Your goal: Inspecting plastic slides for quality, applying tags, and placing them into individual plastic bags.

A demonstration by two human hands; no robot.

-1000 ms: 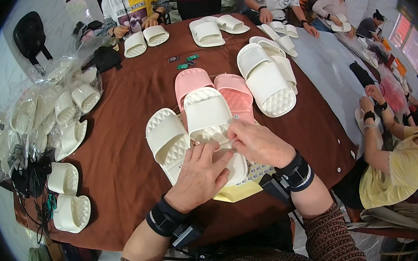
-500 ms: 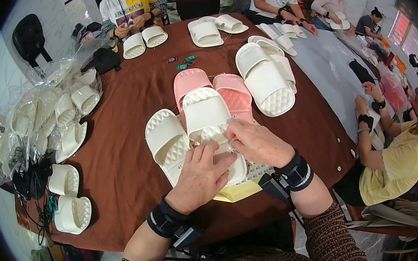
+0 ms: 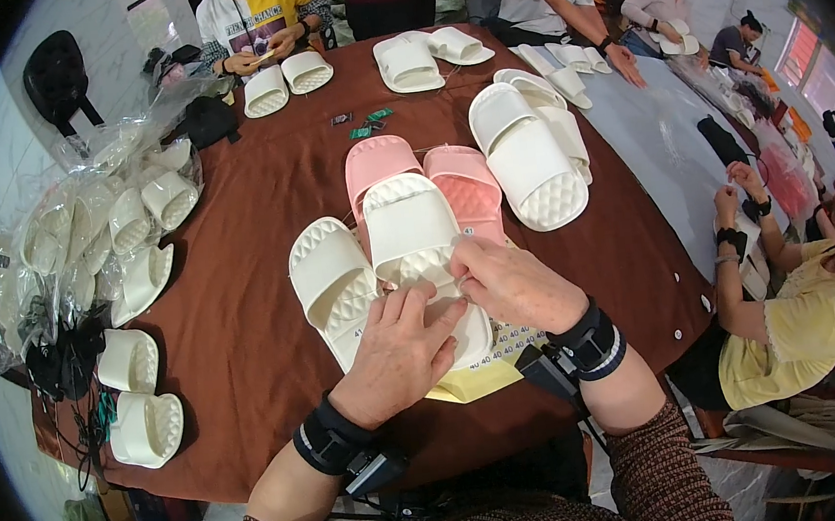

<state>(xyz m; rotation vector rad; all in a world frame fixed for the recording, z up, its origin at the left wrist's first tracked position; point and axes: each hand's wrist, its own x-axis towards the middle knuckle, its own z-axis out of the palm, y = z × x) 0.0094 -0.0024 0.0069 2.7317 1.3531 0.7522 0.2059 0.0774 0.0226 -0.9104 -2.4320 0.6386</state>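
A white slide slipper (image 3: 411, 213) lies under both my hands, toe end away from me. My left hand (image 3: 396, 348) rests across its heel area, fingers laid out and thumb apart, reaching toward my right fingertips. My right hand (image 3: 521, 286) is closed in a pinch at the slipper's right side; what the fingertips hold is too small to make out. Another white slide (image 3: 323, 270) touches it on the left, with a size sticker on its heel. Two pink slides, one left (image 3: 380, 164) and one right (image 3: 466, 190), lie beyond, partly covered. A yellow-backed sticker sheet (image 3: 470, 384) shows beneath.
White slides (image 3: 535, 174) lie to the right, more (image 3: 407, 66) at the far edge. A pile of bagged slides (image 3: 82, 222) and black cables (image 3: 71, 364) fill the left. Small green tags (image 3: 371, 124) lie mid-table. A co-worker in yellow (image 3: 791, 330) sits right; others work across the brown cloth (image 3: 243, 327).
My hands stay nearly in place, with the left thumb shifted slightly. Across the table, a co-worker's hand opens out, and a standing person's hands have come into view with a flat dark object.
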